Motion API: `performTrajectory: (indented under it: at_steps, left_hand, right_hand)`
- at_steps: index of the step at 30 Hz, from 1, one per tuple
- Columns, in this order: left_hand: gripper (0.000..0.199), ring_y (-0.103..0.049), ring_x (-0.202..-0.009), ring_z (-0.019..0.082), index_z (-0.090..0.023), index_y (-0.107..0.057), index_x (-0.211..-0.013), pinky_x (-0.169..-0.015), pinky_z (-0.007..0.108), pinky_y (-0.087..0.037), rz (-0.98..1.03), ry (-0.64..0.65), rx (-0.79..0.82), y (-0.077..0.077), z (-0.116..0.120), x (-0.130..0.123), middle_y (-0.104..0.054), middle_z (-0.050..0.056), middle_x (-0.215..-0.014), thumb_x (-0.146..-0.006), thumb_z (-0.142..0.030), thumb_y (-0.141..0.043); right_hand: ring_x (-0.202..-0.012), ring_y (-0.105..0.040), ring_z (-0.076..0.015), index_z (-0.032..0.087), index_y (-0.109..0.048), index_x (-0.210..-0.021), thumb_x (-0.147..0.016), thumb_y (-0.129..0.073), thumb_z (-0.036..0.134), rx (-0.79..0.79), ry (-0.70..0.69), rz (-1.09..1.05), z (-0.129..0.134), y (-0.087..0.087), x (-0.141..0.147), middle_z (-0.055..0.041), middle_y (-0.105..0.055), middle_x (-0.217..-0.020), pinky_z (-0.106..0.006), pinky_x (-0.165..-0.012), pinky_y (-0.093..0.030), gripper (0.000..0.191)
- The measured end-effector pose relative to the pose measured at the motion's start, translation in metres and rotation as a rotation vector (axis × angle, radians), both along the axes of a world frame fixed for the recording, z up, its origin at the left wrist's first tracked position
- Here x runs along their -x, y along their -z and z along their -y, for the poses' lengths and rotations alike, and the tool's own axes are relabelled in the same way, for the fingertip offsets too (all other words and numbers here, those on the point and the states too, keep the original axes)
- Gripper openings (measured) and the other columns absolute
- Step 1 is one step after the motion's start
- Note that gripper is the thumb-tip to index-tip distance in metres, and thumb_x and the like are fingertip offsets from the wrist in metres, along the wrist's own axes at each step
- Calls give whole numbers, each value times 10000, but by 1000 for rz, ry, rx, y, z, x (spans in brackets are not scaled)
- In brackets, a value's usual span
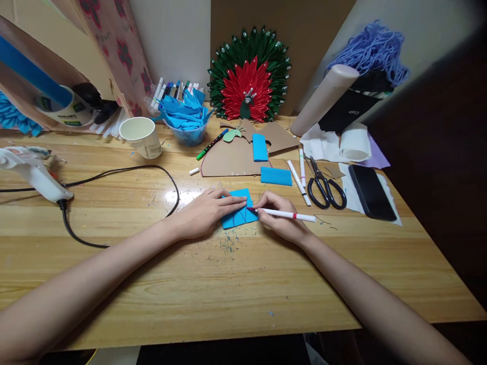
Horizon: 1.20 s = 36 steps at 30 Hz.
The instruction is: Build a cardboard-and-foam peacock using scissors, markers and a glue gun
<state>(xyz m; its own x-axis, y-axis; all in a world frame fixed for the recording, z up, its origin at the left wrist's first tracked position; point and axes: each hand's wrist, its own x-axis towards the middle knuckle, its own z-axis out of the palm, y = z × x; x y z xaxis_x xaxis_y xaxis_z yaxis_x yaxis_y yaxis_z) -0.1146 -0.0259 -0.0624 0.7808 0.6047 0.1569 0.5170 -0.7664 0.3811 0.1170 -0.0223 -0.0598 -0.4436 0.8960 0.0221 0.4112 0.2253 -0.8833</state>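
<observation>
My left hand [203,212] lies flat with its fingers stretched over a blue paper piece [236,220] on the table, pressing on its left part. Dark slanted lines are drawn across the paper. My right hand [283,225] pinches a white marker with a red band [304,217], its dark red tip at the paper's right side. Behind the hands lie two more blue folded pieces, one flat [276,176] and one [259,147] on a half-round cardboard [232,162]. A small white marker cap [194,172] lies left of the cardboard.
Black-handled scissors [326,190], a phone [373,192] and a white marker [299,182] lie at right. A glue gun [34,175] with its black cord [167,175] is at left. Behind stand a paper cup [141,138], a tub of blue strips [189,133] and a red-green peacock [249,76].
</observation>
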Motion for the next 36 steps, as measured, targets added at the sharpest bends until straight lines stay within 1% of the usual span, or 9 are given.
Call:
performTrajectory:
  at_steps: [4, 8, 14, 17, 19, 23, 26, 30, 36]
  left_hand:
    - [683, -429, -1105, 235, -242, -315, -1389, -901, 416, -396, -4, 1, -12, -1, 0, 0, -439, 5, -1390, -756, 0, -402]
    - [689, -430, -1105, 236, -246, -319, -1387, -902, 419, -395, -3, -4, -25, 0, 0, 0, -439, 2, -1390, -750, 0, -403]
    - [698, -442, -1095, 227, -250, -324, -1383, -896, 408, -399, 13, -2, -26, 1, 0, 0, -451, 8, -1381, -740, 3, -418]
    - [681, -439, -1098, 227, -240, -334, -1380, -901, 405, -396, 18, -6, -24, 1, -1, 0, -461, 13, -1373, -748, -1, -420]
    - [673, -443, -1095, 224, -243, -335, -1379, -894, 404, -400, 20, -8, -24, 1, -1, 0, -467, 16, -1368, -755, -3, -411]
    - [695, -447, -1093, 225, -259, -314, -1388, -879, 403, -404, 21, -9, -20, 1, 0, 0, -466, 16, -1368, -750, -1, -408]
    - [718, -437, -1097, 228, -268, -303, -1392, -888, 405, -397, 5, -7, -15, 1, -1, 0, -443, 1, -1387, -739, 11, -406]
    - [718, -432, -1092, 228, -272, -294, -1396, -898, 409, -389, -7, -3, -15, 0, -1, -1, -446, -5, -1385, -747, 17, -395]
    - [716, -432, -1087, 226, -272, -291, -1397, -900, 405, -385, -17, 0, -12, 0, -1, 0, -438, -11, -1391, -751, 17, -399]
  right_hand:
    - [-574, -491, -111, 173, -550, -714, -736, -538, 137, 2, -91, 46, 1, -3, -2, -1, -592, -682, -224, -520, -352, 44]
    - [-557, -485, -112, 174, -536, -674, -730, -556, 179, 38, -136, 60, 1, -4, -3, -4, -586, -649, -225, -504, -346, 59]
    - [-570, -485, -117, 176, -546, -685, -733, -537, 165, 13, -113, 34, 1, -4, -2, -6, -580, -655, -232, -517, -346, 50]
    - [-566, -479, -119, 177, -539, -663, -727, -541, 156, 20, -137, 22, 0, -4, -3, -2, -567, -636, -235, -514, -341, 67]
    - [-581, -484, -123, 178, -535, -679, -746, -540, 172, 32, -101, -29, 0, -2, -3, -4, -566, -654, -239, -525, -348, 67]
    - [-610, -481, -118, 186, -523, -740, -796, -532, 208, 41, 32, -100, -1, 0, -2, 6, -547, -698, -238, -550, -358, 61]
    - [-604, -463, -111, 189, -518, -743, -805, -531, 204, 33, 37, -54, -1, -1, -1, 19, -526, -688, -232, -543, -346, 65]
    - [-632, -479, -119, 187, -514, -724, -792, -518, 163, -28, 26, 5, -1, -4, 1, 15, -542, -710, -238, -562, -352, 72]
    - [-636, -483, -131, 190, -467, -667, -755, -506, 138, -42, 30, 14, -2, -3, 0, 13, -544, -687, -250, -563, -346, 110]
